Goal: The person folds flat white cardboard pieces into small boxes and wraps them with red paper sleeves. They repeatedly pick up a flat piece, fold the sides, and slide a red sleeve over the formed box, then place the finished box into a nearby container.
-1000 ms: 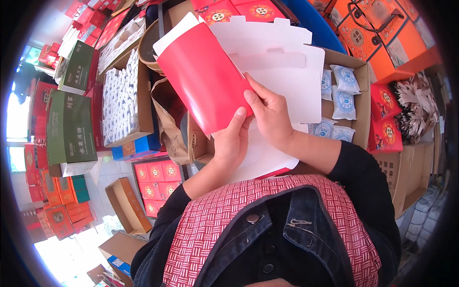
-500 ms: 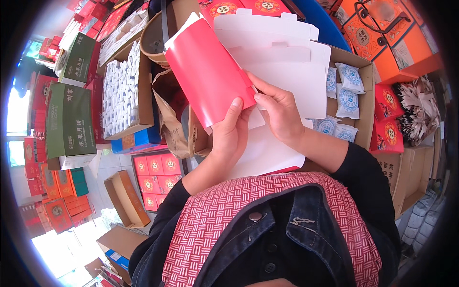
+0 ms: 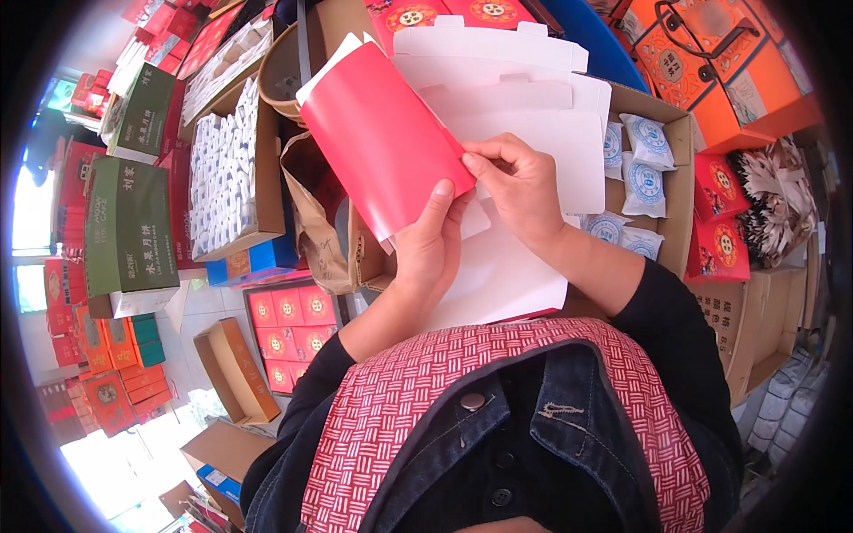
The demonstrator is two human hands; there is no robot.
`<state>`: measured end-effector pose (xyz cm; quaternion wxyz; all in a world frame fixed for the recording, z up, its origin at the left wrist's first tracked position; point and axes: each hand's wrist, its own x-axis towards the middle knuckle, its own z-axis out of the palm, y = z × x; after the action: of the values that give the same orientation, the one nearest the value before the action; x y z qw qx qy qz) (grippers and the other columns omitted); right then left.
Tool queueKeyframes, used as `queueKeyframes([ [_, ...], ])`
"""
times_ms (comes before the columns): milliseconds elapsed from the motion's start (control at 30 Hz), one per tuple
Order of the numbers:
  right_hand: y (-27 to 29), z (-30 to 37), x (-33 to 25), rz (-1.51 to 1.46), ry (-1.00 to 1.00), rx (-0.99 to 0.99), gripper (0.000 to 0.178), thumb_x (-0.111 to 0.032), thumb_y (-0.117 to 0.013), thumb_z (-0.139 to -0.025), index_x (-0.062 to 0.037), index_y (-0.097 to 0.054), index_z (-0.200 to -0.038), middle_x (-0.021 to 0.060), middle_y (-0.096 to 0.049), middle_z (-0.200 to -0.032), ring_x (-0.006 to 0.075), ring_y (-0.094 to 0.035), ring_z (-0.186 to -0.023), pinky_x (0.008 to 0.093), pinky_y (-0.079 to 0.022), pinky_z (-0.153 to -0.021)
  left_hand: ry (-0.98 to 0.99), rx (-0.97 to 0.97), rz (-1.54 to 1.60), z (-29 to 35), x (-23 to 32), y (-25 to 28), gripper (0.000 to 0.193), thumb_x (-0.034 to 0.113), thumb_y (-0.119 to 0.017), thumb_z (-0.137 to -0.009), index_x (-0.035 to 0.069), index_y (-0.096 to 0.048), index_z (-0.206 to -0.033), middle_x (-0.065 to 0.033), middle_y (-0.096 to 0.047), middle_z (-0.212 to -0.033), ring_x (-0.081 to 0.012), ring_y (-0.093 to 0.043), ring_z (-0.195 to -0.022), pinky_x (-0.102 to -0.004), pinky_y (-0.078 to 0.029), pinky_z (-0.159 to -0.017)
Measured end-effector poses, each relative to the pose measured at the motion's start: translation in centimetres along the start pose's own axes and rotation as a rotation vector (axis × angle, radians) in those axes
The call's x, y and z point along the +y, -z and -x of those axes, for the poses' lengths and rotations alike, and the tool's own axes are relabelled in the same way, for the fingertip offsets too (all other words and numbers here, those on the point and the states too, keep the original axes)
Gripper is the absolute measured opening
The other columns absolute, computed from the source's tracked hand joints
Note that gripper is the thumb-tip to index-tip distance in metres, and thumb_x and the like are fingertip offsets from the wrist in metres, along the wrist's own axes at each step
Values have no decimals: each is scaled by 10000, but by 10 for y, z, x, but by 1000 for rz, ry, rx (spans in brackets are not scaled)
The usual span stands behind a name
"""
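Note:
A red cardboard box [image 3: 378,133], partly folded and with white flaps at its far end, is tilted in front of me. My left hand [image 3: 431,240] grips its near end from below, thumb lying on the red face. At the box's right edge my right hand [image 3: 520,182] pinches the near corner between thumb and curled fingers. Flat white box blanks [image 3: 506,98] lie beneath and beyond my hands, white side up. Under them stands a brown carton [image 3: 680,169] with several white packets [image 3: 644,185] printed in blue along its right side.
To the left stand a carton of small white packets [image 3: 227,169] and green boxes [image 3: 133,222]. A brown paper bag [image 3: 315,222] sits beside the work area. Orange gift boxes [image 3: 702,71] are stacked far right, and a blue tub [image 3: 604,44] curves behind the blanks.
My right hand has shifted slightly up along the box's edge, its fingers now curled into a pinch. The box and my left hand have barely moved.

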<state>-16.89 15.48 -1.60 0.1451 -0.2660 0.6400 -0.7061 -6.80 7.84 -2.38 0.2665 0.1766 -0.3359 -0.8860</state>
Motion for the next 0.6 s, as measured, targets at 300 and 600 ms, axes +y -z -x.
queueKeyframes([
  [300, 5, 1, -5, -68, -88, -59, 130, -48, -644, -854, 32, -682, -949, 65, -655, -840, 120, -628, -741, 228, -501, -663, 20, 4, 6, 1, -2, 0, 371, 79, -574, -909, 48, -451, -1257, -77, -540, -1209, -198, -516, -1143, -379, -420, -1018],
  [600, 17, 7, 7, 30, 40, -146, 220, -51, -628, -833, 27, -669, -1034, 72, -637, -794, 128, -617, -701, 256, -485, -605, 58, -39, 34, 2, 6, -2, 305, 92, -572, -906, 26, -508, -1198, -91, -580, -1161, -203, -537, -1123, -373, -410, -1033],
])
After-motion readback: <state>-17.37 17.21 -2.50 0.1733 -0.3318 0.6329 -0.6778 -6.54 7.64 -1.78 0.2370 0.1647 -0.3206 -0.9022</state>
